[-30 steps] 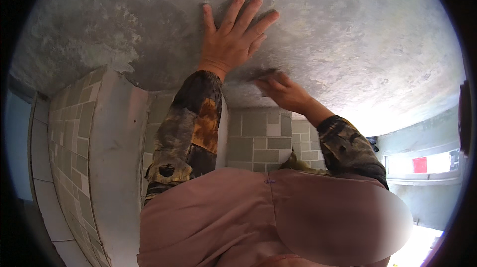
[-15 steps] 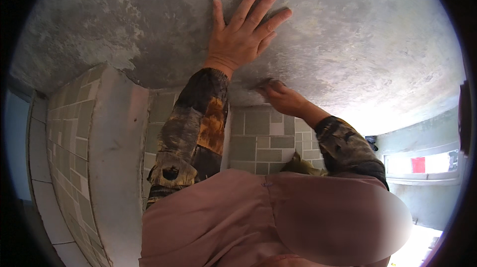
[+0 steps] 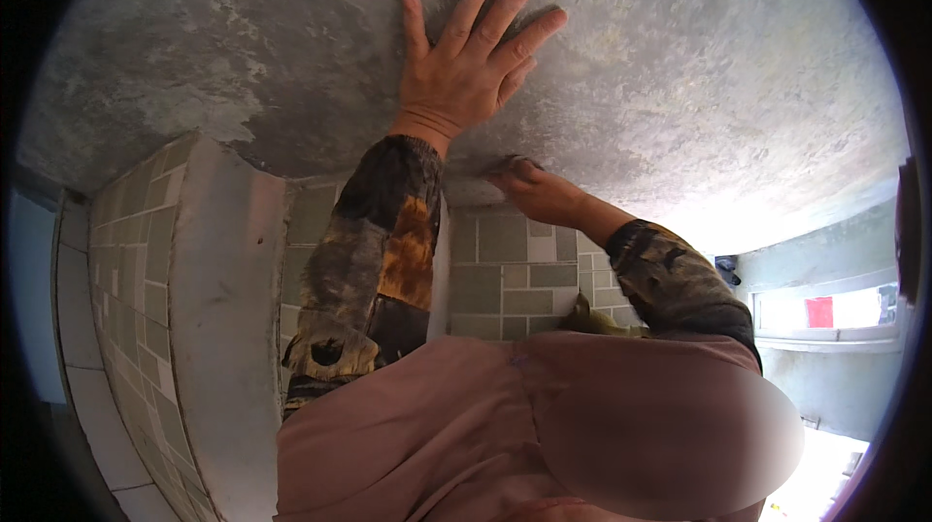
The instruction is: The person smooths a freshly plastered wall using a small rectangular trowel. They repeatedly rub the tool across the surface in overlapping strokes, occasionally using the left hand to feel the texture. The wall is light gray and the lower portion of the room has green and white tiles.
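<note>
My left hand point(image 3: 456, 70) lies flat with fingers spread against a mottled grey plastered surface point(image 3: 680, 56). Lower and to its right, my right hand point(image 3: 532, 189) is closed, its fingertips pressed to the same surface near its lower edge. Something small and dark shows at those fingertips, but its kind is too hard to make out. Both forearms are in dark patterned sleeves with orange-brown patches.
A smooth grey ledge point(image 3: 228, 328) runs down the left beside a tiled side wall point(image 3: 136, 231). Grey-green tiles point(image 3: 485, 274) lie below the hands. A white-framed window point(image 3: 825, 313) is at the right, with a dark object point(image 3: 726, 269) near it.
My right hand has slid slightly left along the grey surface, still closed. My left hand stays flat in nearly the same place; the view has shifted a little.
</note>
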{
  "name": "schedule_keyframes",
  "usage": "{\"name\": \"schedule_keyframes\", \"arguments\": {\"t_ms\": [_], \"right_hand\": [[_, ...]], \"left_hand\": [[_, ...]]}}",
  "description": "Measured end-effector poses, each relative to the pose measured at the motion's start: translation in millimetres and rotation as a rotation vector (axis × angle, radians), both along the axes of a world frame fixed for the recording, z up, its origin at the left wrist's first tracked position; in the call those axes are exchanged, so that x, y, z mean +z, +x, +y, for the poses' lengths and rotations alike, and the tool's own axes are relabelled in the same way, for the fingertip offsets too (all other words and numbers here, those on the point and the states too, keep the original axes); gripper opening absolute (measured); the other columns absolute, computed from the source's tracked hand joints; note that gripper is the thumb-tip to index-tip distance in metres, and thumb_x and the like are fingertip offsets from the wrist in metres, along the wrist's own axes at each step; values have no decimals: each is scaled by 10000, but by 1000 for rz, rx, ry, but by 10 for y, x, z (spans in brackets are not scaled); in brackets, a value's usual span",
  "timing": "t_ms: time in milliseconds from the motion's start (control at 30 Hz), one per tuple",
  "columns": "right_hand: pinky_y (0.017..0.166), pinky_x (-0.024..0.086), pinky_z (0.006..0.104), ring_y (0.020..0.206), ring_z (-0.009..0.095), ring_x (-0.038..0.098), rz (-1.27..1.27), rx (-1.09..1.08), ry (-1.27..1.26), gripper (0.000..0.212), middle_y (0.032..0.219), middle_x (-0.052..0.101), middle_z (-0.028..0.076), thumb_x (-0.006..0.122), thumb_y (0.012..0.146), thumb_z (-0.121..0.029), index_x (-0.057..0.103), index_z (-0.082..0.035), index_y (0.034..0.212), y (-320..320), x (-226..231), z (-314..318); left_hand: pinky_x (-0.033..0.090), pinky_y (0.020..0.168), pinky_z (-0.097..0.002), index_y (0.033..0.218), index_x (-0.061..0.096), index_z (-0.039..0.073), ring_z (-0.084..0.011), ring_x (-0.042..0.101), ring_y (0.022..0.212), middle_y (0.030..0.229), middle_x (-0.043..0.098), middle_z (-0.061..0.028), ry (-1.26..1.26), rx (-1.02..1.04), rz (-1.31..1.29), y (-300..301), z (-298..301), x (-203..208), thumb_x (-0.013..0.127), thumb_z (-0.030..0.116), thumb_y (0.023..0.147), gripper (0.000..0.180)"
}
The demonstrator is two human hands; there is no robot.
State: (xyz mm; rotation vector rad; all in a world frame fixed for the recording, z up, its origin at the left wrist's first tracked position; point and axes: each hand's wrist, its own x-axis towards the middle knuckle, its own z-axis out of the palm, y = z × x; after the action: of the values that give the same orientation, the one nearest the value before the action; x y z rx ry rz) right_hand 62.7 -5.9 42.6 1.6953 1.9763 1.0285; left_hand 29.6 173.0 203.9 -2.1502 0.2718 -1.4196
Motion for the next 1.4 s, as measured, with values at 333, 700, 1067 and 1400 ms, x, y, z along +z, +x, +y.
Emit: {"name": "schedule_keyframes", "arguments": {"t_ms": [333,700,1067,1400], "right_hand": [[1068,311,382,1247,212,432,-37,61,-162,289,1334,536,85,562,794,-263,737,-110,966,-45,-185,438],[1074,277,363,1260,203,430,-110,108,-200,323,1313,561,71,517,830,-270,725,-119,1026,-43,-104,498],[1077,289,383,1288,208,426,-62,118,-98,299,1302,573,82,546,811,-264,737,-114,986,155,-192,137],[1109,288,363,1249,228,457,111,174,38,245,1177,632,66,558,806,-230,736,-91,900,219,-447,103]], "left_hand": [[-54,1092,-684,1401,431,433,-267,303,1377,1487,376,0,21,14,-13,-28,12,26,470,504,929,479],[-56,1096,-675,1416,402,440,-267,257,1405,1515,332,-3,11,19,6,-33,19,11,498,517,914,517],[-63,1098,-672,1418,396,443,-267,258,1405,1505,346,4,5,7,8,-26,1,10,491,506,919,512],[-55,1086,-686,1410,414,435,-265,282,1388,1493,363,0,7,-3,8,-25,5,22,492,504,919,502]]}}
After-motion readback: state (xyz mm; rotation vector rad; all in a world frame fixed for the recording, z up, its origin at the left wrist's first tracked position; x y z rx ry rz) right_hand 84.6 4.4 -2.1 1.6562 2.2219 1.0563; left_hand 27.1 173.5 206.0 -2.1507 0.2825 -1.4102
